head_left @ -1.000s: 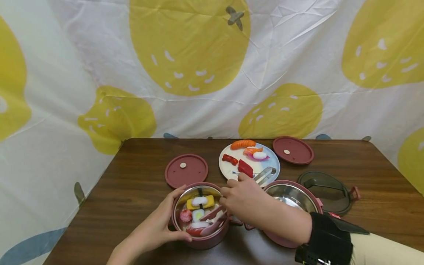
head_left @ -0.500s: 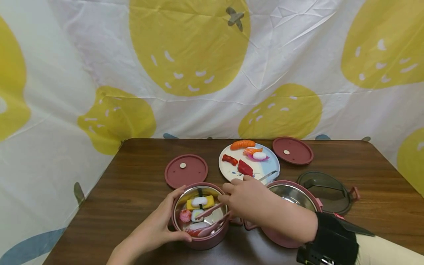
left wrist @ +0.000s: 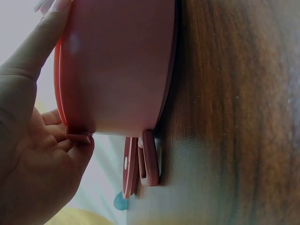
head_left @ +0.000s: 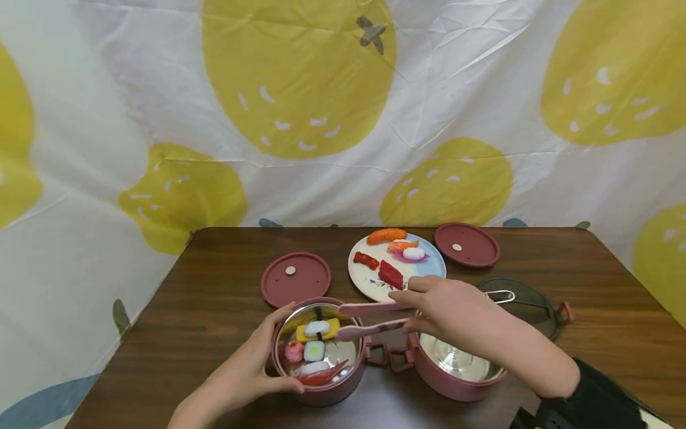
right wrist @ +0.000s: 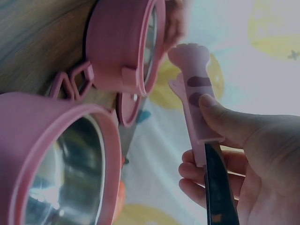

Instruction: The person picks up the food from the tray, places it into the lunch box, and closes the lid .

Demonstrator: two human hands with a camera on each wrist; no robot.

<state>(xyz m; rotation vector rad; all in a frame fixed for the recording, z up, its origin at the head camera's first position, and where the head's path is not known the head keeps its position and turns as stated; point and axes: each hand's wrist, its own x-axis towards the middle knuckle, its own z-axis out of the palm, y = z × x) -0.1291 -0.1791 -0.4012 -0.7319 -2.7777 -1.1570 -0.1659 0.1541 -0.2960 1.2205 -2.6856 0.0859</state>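
Note:
My left hand [head_left: 243, 360] grips the left pink lunch pot [head_left: 332, 396], thumb at the near rim and fingers at the far side. Inside this steel-lined pot lie toy sushi: a yellow egg piece [head_left: 332, 328], a pink ball [head_left: 294, 351], a small roll [head_left: 314, 351] and a red-topped piece [head_left: 321, 376]. Pink tongs [head_left: 375, 329] with paw-shaped tips are held in my right hand [head_left: 455, 307], between thumb and fingers. Their tips are spread above the left pot's right rim, nothing between them. The right wrist view shows the tongs' dark metal arm [right wrist: 216, 183].
Below my right arm stands a second pink pot [head_left: 455, 384], its handle close to the first pot's. A plate [head_left: 370, 286] behind bears several toy sushi pieces. Two dark-red lids [head_left: 295, 286] [head_left: 468, 247] and a smoky clear lid [head_left: 530, 316] lie around.
The tongs have risen out of the left pot, and my right hand has moved right, over the second pot. The red-topped piece stays in the left pot. My left hand keeps its grip.

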